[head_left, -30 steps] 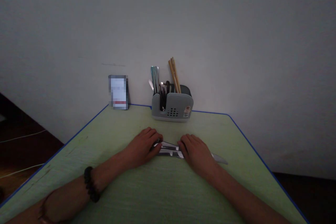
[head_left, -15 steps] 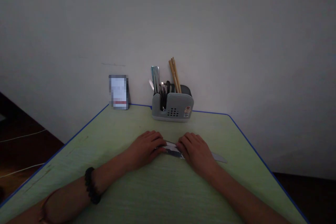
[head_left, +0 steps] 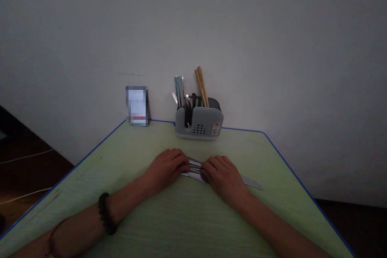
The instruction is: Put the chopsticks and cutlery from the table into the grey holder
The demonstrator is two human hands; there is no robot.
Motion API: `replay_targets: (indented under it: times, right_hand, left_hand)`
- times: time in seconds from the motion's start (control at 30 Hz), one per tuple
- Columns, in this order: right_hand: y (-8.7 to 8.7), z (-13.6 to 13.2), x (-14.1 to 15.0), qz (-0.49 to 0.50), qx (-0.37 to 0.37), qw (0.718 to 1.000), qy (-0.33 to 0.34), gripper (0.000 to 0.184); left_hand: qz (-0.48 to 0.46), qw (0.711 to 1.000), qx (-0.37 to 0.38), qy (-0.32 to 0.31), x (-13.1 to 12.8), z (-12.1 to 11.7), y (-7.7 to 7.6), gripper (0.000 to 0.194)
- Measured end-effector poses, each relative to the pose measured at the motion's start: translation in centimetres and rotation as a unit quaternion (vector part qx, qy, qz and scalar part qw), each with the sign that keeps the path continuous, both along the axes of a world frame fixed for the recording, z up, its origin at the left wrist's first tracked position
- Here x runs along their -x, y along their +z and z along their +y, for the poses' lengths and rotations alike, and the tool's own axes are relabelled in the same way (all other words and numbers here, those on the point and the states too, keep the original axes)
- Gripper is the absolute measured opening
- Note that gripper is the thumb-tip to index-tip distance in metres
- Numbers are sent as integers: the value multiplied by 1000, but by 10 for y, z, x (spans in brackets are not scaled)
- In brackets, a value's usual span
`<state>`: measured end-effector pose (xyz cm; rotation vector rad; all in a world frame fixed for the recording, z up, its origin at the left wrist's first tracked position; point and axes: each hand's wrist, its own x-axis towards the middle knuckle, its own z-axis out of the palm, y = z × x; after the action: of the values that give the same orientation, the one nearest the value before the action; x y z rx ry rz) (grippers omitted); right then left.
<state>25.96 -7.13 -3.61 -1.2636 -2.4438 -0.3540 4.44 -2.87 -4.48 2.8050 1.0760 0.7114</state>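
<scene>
A small bunch of metal cutlery [head_left: 195, 168] lies on the green table [head_left: 187, 217] between my two hands. My left hand [head_left: 167, 168] rests palm down on its left end, fingers curled over the pieces. Over the right part lies my right hand [head_left: 222, 174], fingers bent onto the metal. A flat silver blade or handle end [head_left: 250, 182] sticks out to the right of my right hand. What exactly each piece is stays hard to make out in the dim light.
A grey cutlery holder [head_left: 199, 123] with wooden chopsticks [head_left: 201, 86] and metal utensils stands at the table's far edge against the wall. A small upright card [head_left: 136, 105] stands left of it. The table has a blue rim; dark floor lies on both sides.
My hands have drawn a little closer together, and the cutlery between them has been gathered into a tighter bunch. The holder and card have not moved.
</scene>
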Motion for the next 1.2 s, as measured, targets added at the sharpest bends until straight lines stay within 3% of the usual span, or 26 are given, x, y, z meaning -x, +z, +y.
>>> replay_targets:
  times: [0.2, 0.4, 0.57, 0.73, 0.87, 0.93, 1.03, 1.2]
  right_hand:
    - [5, 6, -11, 17, -63, 995, -80, 15]
    - [7, 1, -7, 4, -68, 994, -83, 14]
    - [11, -8, 5, -35, -60, 996, -55, 15]
    - [21, 2, -6, -57, -82, 992, -75, 5]
    - [40, 8, -15, 67, -70, 989, -111, 14]
    - [53, 8, -17, 201, -29, 972, -121, 19]
    - [70, 9, -17, 393, 71, 911, -105, 28]
    - [67, 13, -13, 560, 205, 802, -37, 37]
  left_hand:
    - [-24, 997, 24, 71, 3, 2, 5, 24]
    - [-29, 998, -41, 40, 5, 6, 4, 36]
    - [-92, 994, -54, 10, 3, 1, 6, 36]
    - [-184, 982, 32, 13, 3, -5, 10, 25]
    - [-256, 959, 92, 76, 4, -4, 10, 24]
    - [-262, 957, 99, 80, 4, -2, 10, 25]
    - [-243, 963, 96, 61, 4, -2, 10, 27]
    - [-198, 975, 98, -1, 4, -3, 11, 32]
